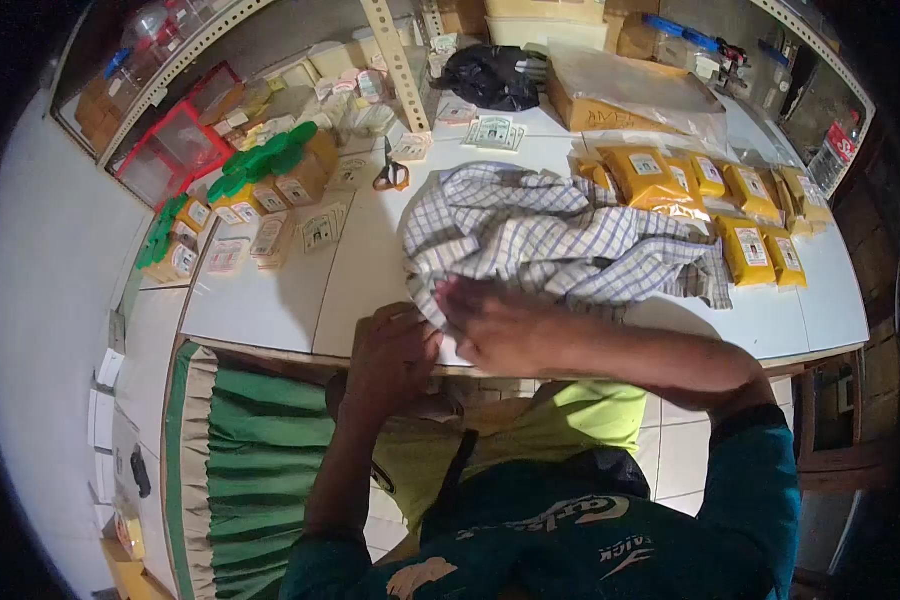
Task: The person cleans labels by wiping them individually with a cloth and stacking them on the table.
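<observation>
Left grip [395, 350] curled, just beside the palm-down right grip [485, 322], right elbow [748, 378] bent and wide.

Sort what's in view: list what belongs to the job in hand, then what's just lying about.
In the job:
white-and-blue checked cloth, crumpled
right hand, on the cloth
left hand, by its near left corner

Apparently just lying about:
yellow plastic packets with white labels
orange-and-black-handled scissors
shiny black plastic bag
brown cardboard box
</observation>
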Motion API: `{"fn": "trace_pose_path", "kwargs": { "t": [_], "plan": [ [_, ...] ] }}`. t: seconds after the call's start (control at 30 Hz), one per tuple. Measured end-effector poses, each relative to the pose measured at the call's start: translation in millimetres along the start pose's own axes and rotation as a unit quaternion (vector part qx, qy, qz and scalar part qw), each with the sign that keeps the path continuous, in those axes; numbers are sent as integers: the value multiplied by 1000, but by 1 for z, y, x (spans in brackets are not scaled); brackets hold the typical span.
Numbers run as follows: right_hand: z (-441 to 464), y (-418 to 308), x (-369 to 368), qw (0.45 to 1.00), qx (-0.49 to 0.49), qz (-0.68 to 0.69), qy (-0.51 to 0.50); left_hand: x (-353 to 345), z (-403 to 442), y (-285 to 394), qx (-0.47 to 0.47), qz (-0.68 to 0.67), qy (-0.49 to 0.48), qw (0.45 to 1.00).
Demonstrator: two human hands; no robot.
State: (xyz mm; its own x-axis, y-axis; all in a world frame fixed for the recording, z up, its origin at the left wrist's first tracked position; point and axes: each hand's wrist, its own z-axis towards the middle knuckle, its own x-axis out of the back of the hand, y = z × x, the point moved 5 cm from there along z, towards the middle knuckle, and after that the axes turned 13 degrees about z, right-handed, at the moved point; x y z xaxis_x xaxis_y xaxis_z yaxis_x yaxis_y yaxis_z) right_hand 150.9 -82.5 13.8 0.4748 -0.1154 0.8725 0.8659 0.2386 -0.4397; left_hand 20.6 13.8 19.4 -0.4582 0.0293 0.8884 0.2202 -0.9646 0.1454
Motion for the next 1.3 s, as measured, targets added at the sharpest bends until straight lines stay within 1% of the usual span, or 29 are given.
{"fn": "trace_pose_path", "kwargs": {
  "t": [0.03,0.1,0.17,0.2,0.3,0.33,0.37,0.43,0.47,0.5,0.57,0.6,0.63,0.67,0.73,0.8,0.83,0.87,0.9,0.97,1.0,1.03,1.07,1.1,1.17,1.2,1.23,1.27,1.3],
  "plan": [
    [3,6,6,998,-28,64,-1,-1,-1,-1,-14,20,4,1000],
    [3,1,4,998,-34,55,-1,-1,0,0,-34,45,10,998],
    [-3,-12,-7,999,-21,-29,-13,-3,0,-2,-15,52,-36,998],
    [-2,-10,-6,998,-38,-6,-49,-1,2,-3,-12,52,-34,998],
    [4,-6,-2,999,-26,-15,-36,-4,1,1,-14,45,-64,997],
    [5,-6,0,997,-49,34,-43,-7,1,0,-25,61,-61,996],
    [2,-7,1,997,-51,34,-36,-7,2,0,-38,79,-57,995],
    [-5,-14,-6,996,-52,-11,-72,-1,0,4,-41,75,-32,996],
    [-10,-18,-4,996,-53,3,-77,3,0,5,-34,66,-7,997],
    [-10,-15,-2,996,-50,2,-78,6,2,5,-31,67,-5,997],
    [-10,-2,1,991,-68,23,-112,3,4,9,-17,106,-51,993],
    [-7,3,12,987,-108,35,-116,1,4,11,-19,105,-52,993],
    [-6,12,15,984,-134,56,-103,3,4,13,-24,77,-19,997],
    [-3,17,13,985,-132,43,-98,6,5,12,-29,50,17,998],
    [-4,18,9,988,-124,27,-92,5,3,8,-32,50,12,998],
    [-12,3,6,991,-89,-15,-98,12,13,5,-36,47,11,998],
    [-9,6,12,991,-89,-19,-98,10,21,5,-71,95,-63,991],
    [-7,9,20,985,-117,16,-128,5,24,6,-107,141,-139,974],
    [-7,13,24,975,-147,55,-157,4,24,4,-109,138,-141,974],
    [-1,34,28,983,-157,8,-94,15,28,0,-146,44,-31,988],
    [2,41,28,987,-149,19,-58,18,33,-6,-151,47,-32,987],
    [4,49,26,990,-139,30,-24,17,36,-8,-185,12,-75,980],
    [5,50,25,990,-139,29,-21,15,37,-9,-216,-24,-118,969],
    [4,50,25,991,-132,35,3,16,40,-11,-218,-23,-118,969],
    [4,49,27,991,-126,42,27,10,43,-17,-180,-8,-164,970],
    [4,48,31,988,-128,78,43,8,44,-18,-181,-7,-166,969],
    [5,49,34,983,-129,114,60,6,41,-14,-245,84,-148,955],
    [6,51,35,983,-129,115,62,5,39,-11,-306,173,-128,928],
    [8,52,38,982,-117,133,74,6,37,-10,-308,174,-129,926]
  ]
}}
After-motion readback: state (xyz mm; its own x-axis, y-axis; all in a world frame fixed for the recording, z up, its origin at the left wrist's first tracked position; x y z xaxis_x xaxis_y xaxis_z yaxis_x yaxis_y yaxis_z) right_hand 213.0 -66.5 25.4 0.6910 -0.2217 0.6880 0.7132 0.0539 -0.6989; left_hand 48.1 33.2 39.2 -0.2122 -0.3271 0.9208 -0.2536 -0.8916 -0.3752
